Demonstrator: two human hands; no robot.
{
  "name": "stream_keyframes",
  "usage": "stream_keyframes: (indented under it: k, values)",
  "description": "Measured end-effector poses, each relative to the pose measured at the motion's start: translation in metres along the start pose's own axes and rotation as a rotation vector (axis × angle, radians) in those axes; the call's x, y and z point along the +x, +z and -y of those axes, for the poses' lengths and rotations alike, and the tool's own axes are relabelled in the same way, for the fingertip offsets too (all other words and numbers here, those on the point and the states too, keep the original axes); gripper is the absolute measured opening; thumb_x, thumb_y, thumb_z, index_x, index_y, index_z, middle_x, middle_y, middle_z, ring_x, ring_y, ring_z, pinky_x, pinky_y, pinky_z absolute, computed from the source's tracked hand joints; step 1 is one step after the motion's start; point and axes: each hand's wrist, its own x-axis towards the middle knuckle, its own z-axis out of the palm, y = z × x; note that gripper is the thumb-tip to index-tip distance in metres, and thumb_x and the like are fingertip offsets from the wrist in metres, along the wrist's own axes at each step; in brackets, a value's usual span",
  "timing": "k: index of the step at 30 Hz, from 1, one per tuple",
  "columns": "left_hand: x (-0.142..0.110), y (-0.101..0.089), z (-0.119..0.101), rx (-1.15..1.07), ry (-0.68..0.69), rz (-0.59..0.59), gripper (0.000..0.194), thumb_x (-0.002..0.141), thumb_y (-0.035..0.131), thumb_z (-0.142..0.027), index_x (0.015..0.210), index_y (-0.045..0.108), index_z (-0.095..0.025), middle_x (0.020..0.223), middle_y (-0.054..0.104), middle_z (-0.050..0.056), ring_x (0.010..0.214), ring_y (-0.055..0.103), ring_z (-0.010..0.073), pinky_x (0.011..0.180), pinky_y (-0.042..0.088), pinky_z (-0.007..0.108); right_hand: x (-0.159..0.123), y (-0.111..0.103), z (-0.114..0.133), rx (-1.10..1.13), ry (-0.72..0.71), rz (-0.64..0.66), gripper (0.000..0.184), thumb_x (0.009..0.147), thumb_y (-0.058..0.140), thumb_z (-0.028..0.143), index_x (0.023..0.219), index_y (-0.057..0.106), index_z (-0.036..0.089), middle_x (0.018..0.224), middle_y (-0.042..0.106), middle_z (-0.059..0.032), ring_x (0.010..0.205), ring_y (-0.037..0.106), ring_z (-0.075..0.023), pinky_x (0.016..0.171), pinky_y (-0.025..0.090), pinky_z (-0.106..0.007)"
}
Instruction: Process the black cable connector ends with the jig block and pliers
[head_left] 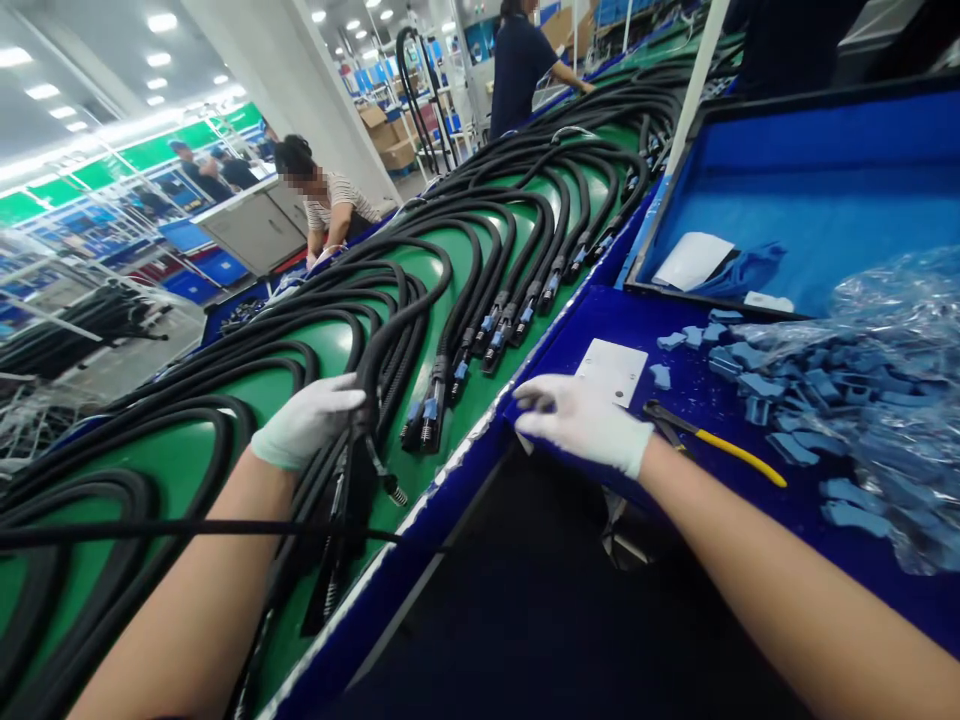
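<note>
The left hand [307,422], in a white glove, was clamped around a black corrugated cable [341,500] above the green board [330,345], and a hard tug there could have dragged neighbouring loops out of line or kinked the sheath. The other harnesses [420,290] lay in long parallel curves, their blue-collared connectors [427,410] bunched near the board's edge, where a careless sweep could have knocked them over the side. The gloved right hand [581,422] lay open, fingers apart, on a blue mat [592,320] against a white plate [615,365], just beside yellow-handled pliers [720,440], which a slip could have shoved into the loose blue plastic clips [765,390].
</note>
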Motion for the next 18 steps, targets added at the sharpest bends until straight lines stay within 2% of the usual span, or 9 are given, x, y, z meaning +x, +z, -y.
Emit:
stream_keyframes:
  k: [3, 6, 8, 10, 12, 13, 15, 16, 18]
  values:
    - [0.003, 0.03, -0.033, -0.425, 0.111, 0.083, 0.05, 0.07, 0.078, -0.045, 0.114, 0.07, -0.021, 0.106, 0.071, 0.013, 0.088, 0.068, 0.0259, 0.076, 0.058, 0.039, -0.003, 0.044, 0.019, 0.374, -0.005, 0.217, 0.084, 0.066, 0.089, 0.041, 0.14, 0.056, 0.019, 0.135, 0.064, -0.0139, 0.112, 0.065, -0.0246, 0.096, 0.054, -0.038]
    - [0.002, 0.072, -0.053, -0.562, 0.238, 0.086, 0.051, 0.071, 0.081, -0.04, 0.118, 0.067, -0.028, 0.122, 0.066, 0.008, 0.108, 0.066, 0.0273, 0.095, 0.056, 0.043, -0.012, 0.056, 0.021, 0.664, 0.073, 0.35, 0.076, 0.065, 0.089, 0.034, 0.132, 0.058, 0.02, 0.123, 0.069, -0.0103, 0.094, 0.069, -0.0209, 0.081, 0.058, -0.034]
    - [-0.001, 0.096, -0.061, -0.431, 0.243, 0.047, 0.049, 0.074, 0.08, -0.042, 0.119, 0.066, -0.028, 0.12, 0.067, 0.008, 0.108, 0.066, 0.028, 0.097, 0.055, 0.045, -0.024, 0.046, 0.015, 0.709, 0.132, 0.304, 0.054, 0.07, 0.08, 0.025, 0.121, 0.061, 0.021, 0.104, 0.071, -0.0039, 0.072, 0.067, -0.0157, 0.066, 0.056, -0.029]
    - [-0.006, 0.115, -0.065, -0.16, 0.299, -0.178, 0.047, 0.078, 0.077, -0.042, 0.121, 0.066, -0.027, 0.117, 0.07, 0.008, 0.107, 0.067, 0.0302, 0.098, 0.054, 0.048, -0.041, 0.027, 0.012, 0.594, 0.173, 0.189, 0.038, 0.072, 0.071, 0.016, 0.108, 0.062, 0.02, 0.087, 0.069, 0.0011, 0.059, 0.061, -0.0125, 0.055, 0.05, -0.025]
    - [-0.011, 0.134, -0.068, 0.14, 0.507, -0.305, 0.042, 0.079, 0.078, -0.036, 0.12, 0.069, -0.031, 0.118, 0.071, 0.006, 0.115, 0.065, 0.0335, 0.106, 0.049, 0.053, -0.057, 0.005, 0.015, 0.369, 0.174, 0.112, 0.027, 0.072, 0.064, 0.013, 0.099, 0.063, 0.02, 0.076, 0.066, 0.0033, 0.056, 0.058, -0.0123, 0.052, 0.044, -0.023]
    - [-0.012, 0.144, -0.068, 0.266, 0.649, -0.245, 0.04, 0.079, 0.078, -0.032, 0.118, 0.071, -0.033, 0.118, 0.072, 0.005, 0.118, 0.063, 0.0344, 0.11, 0.045, 0.055, -0.064, -0.005, 0.018, 0.25, 0.161, 0.095, 0.024, 0.073, 0.062, 0.012, 0.095, 0.064, 0.02, 0.073, 0.065, 0.0033, 0.057, 0.059, -0.0127, 0.053, 0.043, -0.024]
    - [-0.012, 0.166, -0.068, 0.432, 0.892, 0.062, 0.033, 0.081, 0.075, -0.026, 0.112, 0.075, -0.037, 0.115, 0.075, 0.003, 0.117, 0.065, 0.0334, 0.112, 0.042, 0.056, -0.076, -0.024, 0.028, 0.065, 0.141, 0.094, 0.02, 0.075, 0.061, 0.013, 0.092, 0.065, 0.021, 0.075, 0.067, 0.0027, 0.059, 0.06, -0.0134, 0.055, 0.042, -0.024]
    - [-0.011, 0.178, -0.068, 0.47, 0.95, 0.194, 0.029, 0.083, 0.072, -0.025, 0.109, 0.077, -0.037, 0.111, 0.076, 0.004, 0.111, 0.067, 0.0316, 0.108, 0.045, 0.055, -0.081, -0.034, 0.033, 0.01, 0.146, 0.111, 0.019, 0.075, 0.063, 0.015, 0.093, 0.066, 0.021, 0.077, 0.068, 0.0022, 0.061, 0.061, -0.0138, 0.057, 0.043, -0.025]
    - [-0.009, 0.199, -0.069, 0.454, 0.932, 0.261, 0.025, 0.09, 0.064, -0.025, 0.108, 0.078, -0.033, 0.106, 0.077, 0.006, 0.1, 0.07, 0.0274, 0.097, 0.054, 0.048, -0.093, -0.053, 0.038, -0.055, 0.185, 0.118, 0.019, 0.078, 0.071, 0.028, 0.096, 0.067, 0.022, 0.083, 0.071, 0.0008, 0.065, 0.063, -0.0157, 0.061, 0.045, -0.027]
